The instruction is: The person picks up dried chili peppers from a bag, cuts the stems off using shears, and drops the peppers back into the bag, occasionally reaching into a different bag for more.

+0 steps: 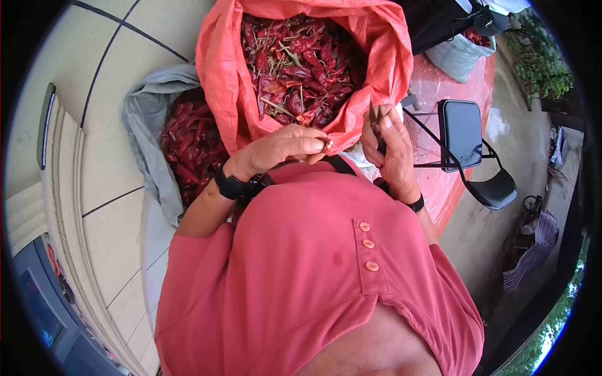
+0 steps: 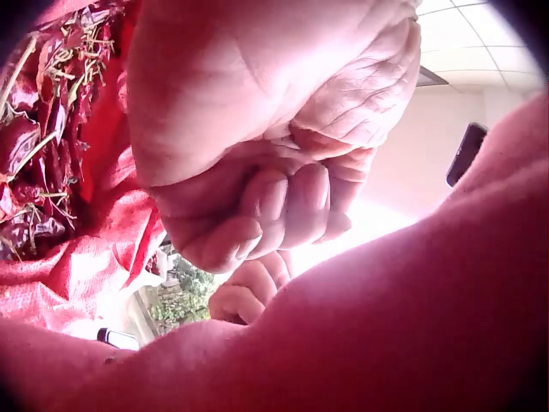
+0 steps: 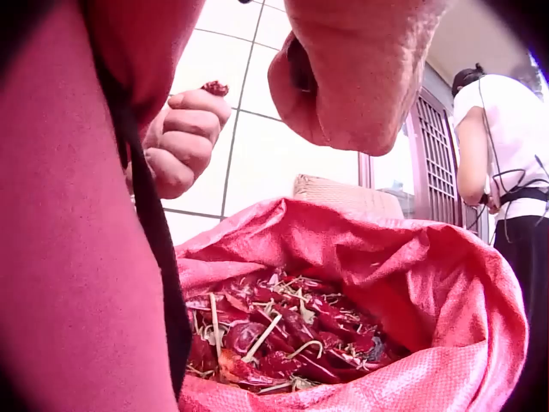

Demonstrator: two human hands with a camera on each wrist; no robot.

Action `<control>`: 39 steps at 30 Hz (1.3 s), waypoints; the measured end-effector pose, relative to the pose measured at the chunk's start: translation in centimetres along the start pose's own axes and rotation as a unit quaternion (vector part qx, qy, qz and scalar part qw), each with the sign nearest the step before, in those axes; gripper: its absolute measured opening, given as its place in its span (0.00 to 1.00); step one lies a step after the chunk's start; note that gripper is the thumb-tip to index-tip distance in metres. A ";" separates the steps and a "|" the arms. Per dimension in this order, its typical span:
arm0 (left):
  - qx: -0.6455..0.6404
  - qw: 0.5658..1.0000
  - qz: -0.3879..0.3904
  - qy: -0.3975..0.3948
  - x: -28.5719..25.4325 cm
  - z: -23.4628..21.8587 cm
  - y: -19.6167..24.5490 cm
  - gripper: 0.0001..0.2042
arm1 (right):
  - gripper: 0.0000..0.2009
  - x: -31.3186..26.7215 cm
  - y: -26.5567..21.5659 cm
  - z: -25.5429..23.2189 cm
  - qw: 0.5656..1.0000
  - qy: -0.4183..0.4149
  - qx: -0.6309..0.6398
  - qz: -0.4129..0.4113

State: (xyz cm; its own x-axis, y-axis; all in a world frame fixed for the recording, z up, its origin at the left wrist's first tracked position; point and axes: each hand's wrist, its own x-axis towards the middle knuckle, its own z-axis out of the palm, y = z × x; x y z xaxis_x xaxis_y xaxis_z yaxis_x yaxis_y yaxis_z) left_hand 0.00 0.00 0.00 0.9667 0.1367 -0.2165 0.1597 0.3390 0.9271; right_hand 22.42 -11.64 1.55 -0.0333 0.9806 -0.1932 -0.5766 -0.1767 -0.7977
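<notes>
My left hand pinches a dried red chili pepper between thumb and fingertips, close to the near rim of the red woven sack. The pepper's end pokes out above the curled fingers in the right wrist view. Just to the right, my right hand grips a pair of small dark scissors, its pointed blades facing away from my body. Dried chilies with stems and bits of stalk fill the open sack. In the left wrist view, curled fingers hide what the left hand holds.
A grey-green sack of dried chilies stands on the tiled floor to the left. Right of the red sack are a black folding chair and a red sheet, with a pale sack farther back. Another person stands nearby.
</notes>
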 end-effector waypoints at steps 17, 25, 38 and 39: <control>0.585 0.650 -0.085 0.478 -10.5 -4.8 -2.7 0.12 | 0.11 -3.8 6.5 -5.5 0.939 0.159 -0.287 0.105; 0.578 0.646 -0.046 0.496 4.2 -10.3 -2.7 0.11 | 0.14 -1.9 7.2 -5.1 0.898 0.092 -0.416 0.107; 0.323 0.743 0.029 0.585 4.3 -10.7 -1.1 0.10 | 0.19 -2.4 6.2 -4.9 0.872 0.144 -0.467 0.004; 0.176 0.808 0.061 0.559 3.8 -10.1 -1.2 0.09 | 0.19 -1.8 5.3 -4.2 0.878 0.145 -0.455 0.011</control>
State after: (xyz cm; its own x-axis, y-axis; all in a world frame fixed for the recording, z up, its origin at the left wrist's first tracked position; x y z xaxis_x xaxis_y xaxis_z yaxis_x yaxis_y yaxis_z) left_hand 1.50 9.54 -5.00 0.2257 0.9713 -0.0756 0.3151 0.0006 0.9491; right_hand 22.84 -14.70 -4.77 0.2502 0.9364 -0.2461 0.3184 -0.3196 -0.8925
